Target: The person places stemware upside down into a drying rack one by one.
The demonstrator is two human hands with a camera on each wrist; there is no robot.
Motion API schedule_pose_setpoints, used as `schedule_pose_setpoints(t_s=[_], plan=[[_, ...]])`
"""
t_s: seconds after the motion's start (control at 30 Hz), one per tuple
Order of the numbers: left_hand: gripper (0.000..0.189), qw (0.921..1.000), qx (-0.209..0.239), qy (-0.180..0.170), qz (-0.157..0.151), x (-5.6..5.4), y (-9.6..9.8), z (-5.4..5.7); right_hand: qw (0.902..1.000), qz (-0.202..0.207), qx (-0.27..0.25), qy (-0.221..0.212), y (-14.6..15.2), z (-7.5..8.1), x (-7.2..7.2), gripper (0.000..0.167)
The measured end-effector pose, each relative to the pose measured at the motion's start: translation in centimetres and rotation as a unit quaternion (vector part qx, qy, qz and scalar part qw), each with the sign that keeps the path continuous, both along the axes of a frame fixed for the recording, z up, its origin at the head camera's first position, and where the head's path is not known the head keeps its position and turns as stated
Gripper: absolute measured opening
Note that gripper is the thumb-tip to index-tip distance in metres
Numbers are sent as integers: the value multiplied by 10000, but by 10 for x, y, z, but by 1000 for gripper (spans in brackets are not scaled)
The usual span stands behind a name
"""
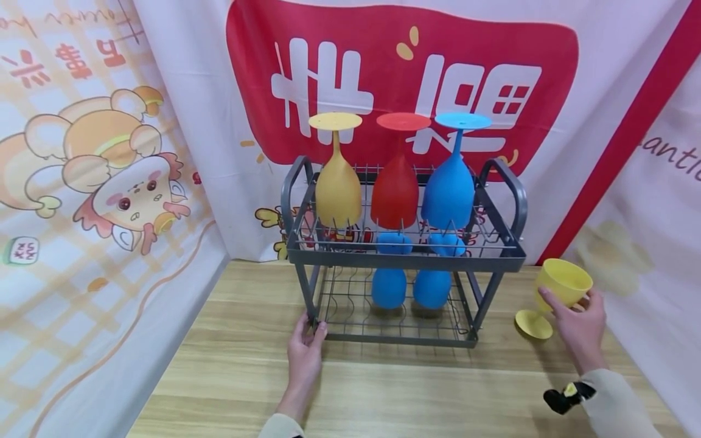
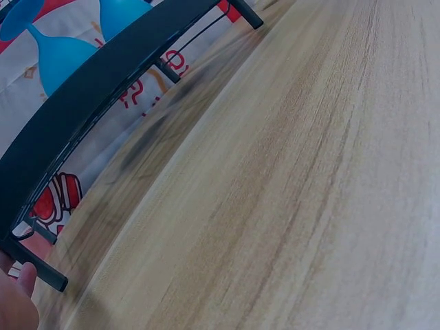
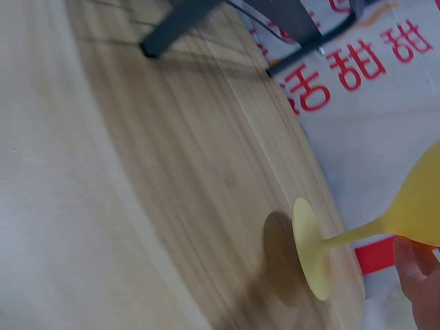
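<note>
A two-tier dark grey rack (image 1: 405, 263) stands on the table. My left hand (image 1: 304, 353) grips its front left leg near the bottom; in the left wrist view a thumb and finger (image 2: 17, 295) show beside the rack's foot (image 2: 42, 273). My right hand (image 1: 583, 325) holds a yellow goblet (image 1: 564, 283) by the bowl, to the right of the rack. This goblet is bowl up and slightly tilted, its round foot (image 3: 311, 251) close over the tabletop with a shadow beside it. Upside down on the top tier are a yellow goblet (image 1: 338, 191), a red goblet (image 1: 394, 194) and a blue goblet (image 1: 449, 191).
On the lower tier two blue goblets (image 1: 389, 288) (image 1: 432, 288) stand upside down, toward the right half. A printed cloth (image 1: 252, 231) hangs close behind the rack, with more cloth along the left and right sides of the wooden table (image 1: 241, 365).
</note>
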State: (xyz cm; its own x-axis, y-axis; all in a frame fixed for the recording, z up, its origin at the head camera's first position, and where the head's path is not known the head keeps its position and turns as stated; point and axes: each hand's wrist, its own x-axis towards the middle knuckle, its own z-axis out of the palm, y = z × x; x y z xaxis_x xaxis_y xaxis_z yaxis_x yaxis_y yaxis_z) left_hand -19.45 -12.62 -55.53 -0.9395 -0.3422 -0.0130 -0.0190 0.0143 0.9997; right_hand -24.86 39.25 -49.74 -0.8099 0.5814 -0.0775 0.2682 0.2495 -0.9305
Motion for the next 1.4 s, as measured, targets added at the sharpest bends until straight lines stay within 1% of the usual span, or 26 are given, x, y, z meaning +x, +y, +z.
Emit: schedule_pose_setpoints(t_s=[0.13, 0.2, 0.27, 0.4, 0.47, 0.63, 0.7, 0.8, 0.87, 0.97, 1.03, 1.13, 1.17, 1.33, 1.4], plan=[[57, 10000, -65, -12, 53, 3, -4, 3, 9992, 86, 35, 396, -19, -5, 9, 94], [57, 9999, -66, -15, 100, 4, -6, 3, 9976, 172, -108, 657, -29, -6, 14, 89], [57, 10000, -36, -16, 63, 3, -6, 3, 9962, 218, -119, 833, -37, -5, 20, 87], [56, 10000, -25, 31, -32, 0, 0, -1, 9928, 247, 58, 1170, -44, -1, 34, 81], [55, 10000, -23, 73, -31, -2, 2, -2, 9904, 314, 8, 1345, -49, 2, 42, 78], [54, 9999, -54, 130, -5, -4, 5, -2, 9787, 534, -543, 1908, -68, 10, 60, 73], [55, 9999, -79, 98, -3, -3, 4, -2, 9715, 652, -740, 2155, -77, 12, 66, 74], [57, 9999, -92, 33, 30, -2, 4, 0, 9627, 913, -834, 2407, -88, 13, 73, 78], [58, 10000, -82, -4, 49, -1, 3, 1, 9586, 1082, -801, 2510, -95, 13, 78, 82], [59, 10000, -61, -20, 38, 1, 3, 2, 9569, 1287, -254, 2591, -104, 14, 85, 87], [59, 10000, -74, -29, 21, 1, 3, 2, 9539, 1385, 241, 2653, -110, 15, 88, 91], [60, 9999, -103, -31, 6, 1, 4, 2, 9427, 1589, 935, 2782, -119, 17, 92, 96], [60, 9999, -119, -30, 6, 1, 3, 2, 9386, 1674, 1096, 2812, -122, 18, 93, 97], [60, 9998, -190, -26, 25, 1, 2, 1, 9203, 2020, 1725, 2871, -138, 21, 92, 100], [61, 9997, -217, -32, 46, 1, 1, 0, 9122, 2170, 1882, 2923, -145, 21, 90, 102]])
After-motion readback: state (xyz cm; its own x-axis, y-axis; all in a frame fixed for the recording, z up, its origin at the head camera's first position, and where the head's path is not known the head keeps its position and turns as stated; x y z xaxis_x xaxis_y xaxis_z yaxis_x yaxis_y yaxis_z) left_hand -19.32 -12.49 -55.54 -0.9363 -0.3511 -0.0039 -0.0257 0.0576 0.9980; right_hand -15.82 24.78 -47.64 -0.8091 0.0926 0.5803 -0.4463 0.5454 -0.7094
